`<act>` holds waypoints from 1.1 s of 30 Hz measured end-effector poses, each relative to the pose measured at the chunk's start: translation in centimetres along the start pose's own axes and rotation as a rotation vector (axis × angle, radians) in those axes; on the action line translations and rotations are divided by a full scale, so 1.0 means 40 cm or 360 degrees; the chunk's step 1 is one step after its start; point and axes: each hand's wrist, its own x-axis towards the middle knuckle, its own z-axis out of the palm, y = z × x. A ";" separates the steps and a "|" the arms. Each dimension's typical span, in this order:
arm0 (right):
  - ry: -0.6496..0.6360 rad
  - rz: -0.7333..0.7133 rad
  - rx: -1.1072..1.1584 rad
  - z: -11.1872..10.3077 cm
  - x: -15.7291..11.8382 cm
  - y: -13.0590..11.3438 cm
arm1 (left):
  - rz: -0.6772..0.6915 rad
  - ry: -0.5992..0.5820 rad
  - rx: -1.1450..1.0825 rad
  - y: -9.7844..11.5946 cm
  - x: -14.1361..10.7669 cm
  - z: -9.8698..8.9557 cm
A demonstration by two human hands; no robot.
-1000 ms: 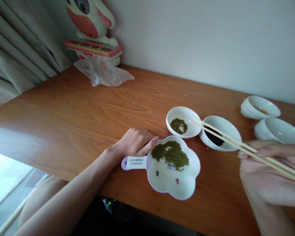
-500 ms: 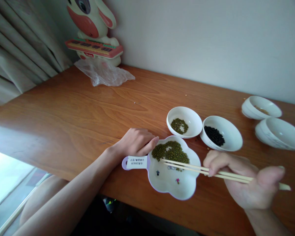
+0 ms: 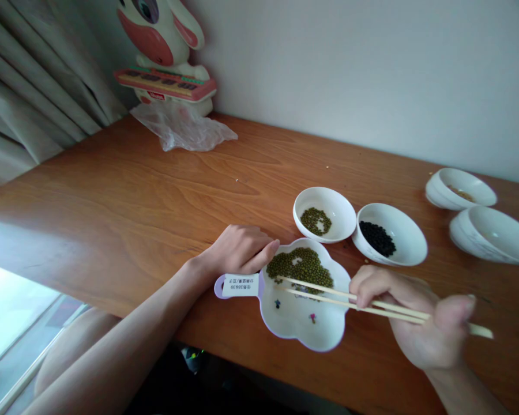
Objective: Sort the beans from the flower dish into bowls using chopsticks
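Observation:
A white flower-shaped dish (image 3: 285,328) with a lilac rim and a labelled handle stands near the table's front edge. Green mung beans (image 3: 305,266) lie heaped in its far part. My left hand (image 3: 244,251) holds the dish at its left rim beside the handle, fingers curled and thumb at the edge. In my right hand (image 3: 410,314) is a pair of chopsticks (image 3: 328,299), their tips spread over the dish at the near side of the beans. Nothing shows between the tips. Just behind stand a white bowl (image 3: 341,216) of mung beans and another bowl (image 3: 409,245) of black beans.
Two more white bowls stand at the right, the farther bowl (image 3: 480,183) holding something pale brown, the nearer bowl (image 3: 501,239) in front. A crumpled plastic bag (image 3: 190,129) and a toy with a keyboard (image 3: 168,83) stand at the back left, by the wall.
My right hand has shifted a little left. The chopsticks, close together before, are now spread apart at the tips. My left hand and the dish have stayed put.

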 end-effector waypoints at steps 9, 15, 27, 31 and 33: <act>0.0087 -0.0087 0.0016 0.005 -0.003 0.015 | 0.0015 0.0015 0.0004 -0.001 -0.002 0.001; 0.0228 -0.0108 0.0111 0.007 -0.007 0.011 | 0.0011 0.0020 0.0013 -0.002 0.000 0.001; 0.1221 -0.0288 -0.0055 -0.078 -0.014 0.004 | 0.0039 0.0043 0.0025 -0.001 -0.001 0.000; 0.1151 -0.0274 -0.0068 -0.081 -0.012 -0.003 | 0.0037 0.0043 0.0010 -0.001 0.000 0.001; 0.0991 -0.0213 -0.0035 -0.082 -0.018 -0.007 | 0.0037 0.0044 0.0008 -0.001 0.000 0.001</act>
